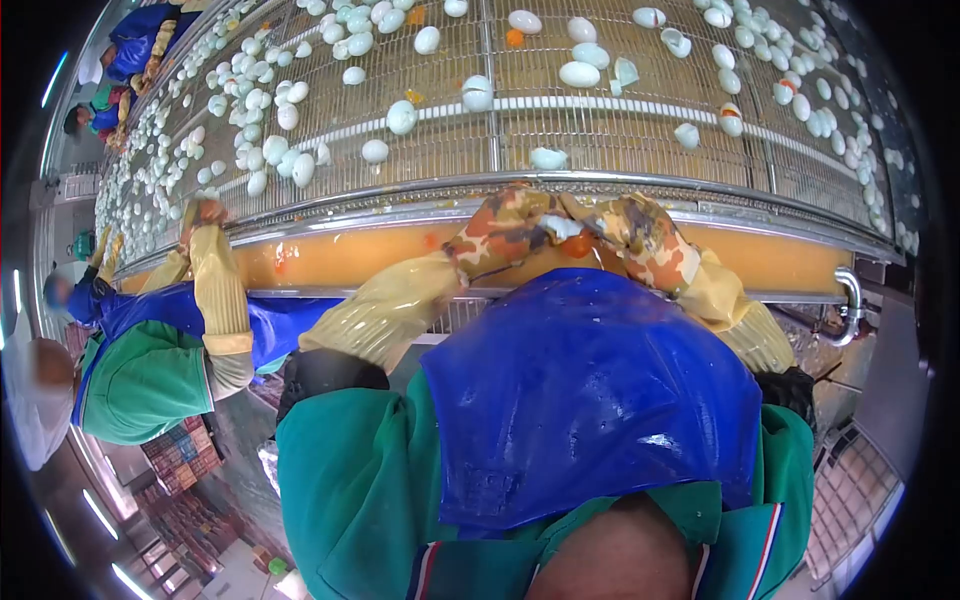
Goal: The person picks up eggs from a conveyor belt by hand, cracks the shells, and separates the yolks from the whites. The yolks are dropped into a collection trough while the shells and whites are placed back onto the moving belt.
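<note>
My left hand (505, 225) and my right hand (640, 232) are in yellow rubber gloves smeared with orange yolk. They meet over a trough of yellow liquid egg (350, 257). Between the fingertips both hands grip a cracked pale egg (562, 228), and orange yolk (578, 246) shows just under it. Beyond the trough runs a wire mesh conveyor (600, 130) carrying several whole pale eggs such as the egg (401, 117) and broken shells. A blue apron (590, 400) over a green jacket covers my body in the lower part of the view.
A co-worker in a blue apron and green sleeve (140, 380) stands at the left, a yellow-gloved hand (205, 215) on the conveyor's edge. More people (120, 60) stand at the far left end. A metal pipe (850, 300) bends down at the trough's right end.
</note>
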The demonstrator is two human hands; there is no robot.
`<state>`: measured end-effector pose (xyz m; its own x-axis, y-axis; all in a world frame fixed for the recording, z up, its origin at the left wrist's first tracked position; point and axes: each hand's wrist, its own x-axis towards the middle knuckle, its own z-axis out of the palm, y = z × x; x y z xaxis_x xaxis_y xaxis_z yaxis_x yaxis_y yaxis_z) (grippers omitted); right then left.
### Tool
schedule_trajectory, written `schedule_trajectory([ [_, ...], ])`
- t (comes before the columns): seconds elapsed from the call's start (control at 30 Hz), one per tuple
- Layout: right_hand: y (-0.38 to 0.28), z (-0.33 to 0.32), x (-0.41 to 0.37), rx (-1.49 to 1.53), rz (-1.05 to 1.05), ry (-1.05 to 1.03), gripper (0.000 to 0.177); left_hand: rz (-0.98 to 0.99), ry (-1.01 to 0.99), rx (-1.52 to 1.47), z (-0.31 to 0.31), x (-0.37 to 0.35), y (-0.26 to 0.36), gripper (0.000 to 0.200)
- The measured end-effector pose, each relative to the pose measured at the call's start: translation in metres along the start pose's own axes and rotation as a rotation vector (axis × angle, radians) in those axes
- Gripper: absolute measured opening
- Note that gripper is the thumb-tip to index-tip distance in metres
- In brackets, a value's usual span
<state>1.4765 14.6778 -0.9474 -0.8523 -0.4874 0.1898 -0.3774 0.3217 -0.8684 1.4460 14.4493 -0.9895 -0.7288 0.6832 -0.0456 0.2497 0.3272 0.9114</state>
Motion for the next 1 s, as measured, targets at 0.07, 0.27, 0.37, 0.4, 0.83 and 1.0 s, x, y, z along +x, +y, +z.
schedule_trajectory([
  [0.07, 0.001, -0.008, -0.009, 0.018, -0.016, -0.042, 0.035, 0.027, -0.183, 0.134, 0.001, 0.004, 0.001, 0.023],
  [0.27, 0.032, -0.07, -0.052, 0.807, 0.163, -0.025, 0.037, -0.21, -0.098, -1.004, -0.004, 0.027, 0.009, 0.036],
  [0.37, 0.139, -0.155, -0.064, -0.144, 0.573, 0.577, 0.058, -0.318, 0.337, -0.889, -0.029, 0.062, 0.025, 0.039],
  [0.4, 0.184, -0.188, -0.066, -0.493, 0.881, 0.706, 0.069, -0.389, 0.639, -0.685, -0.031, 0.073, 0.033, 0.043],
  [0.83, 0.224, -0.189, -0.012, -0.833, 0.845, 0.33, 0.039, -0.396, 0.355, -0.962, 0.068, 0.156, 0.036, 0.061],
  [1.0, 0.153, -0.183, -0.032, -0.223, 0.255, 0.292, 0.032, -0.405, 0.313, -0.878, 0.097, 0.185, 0.055, 0.06],
])
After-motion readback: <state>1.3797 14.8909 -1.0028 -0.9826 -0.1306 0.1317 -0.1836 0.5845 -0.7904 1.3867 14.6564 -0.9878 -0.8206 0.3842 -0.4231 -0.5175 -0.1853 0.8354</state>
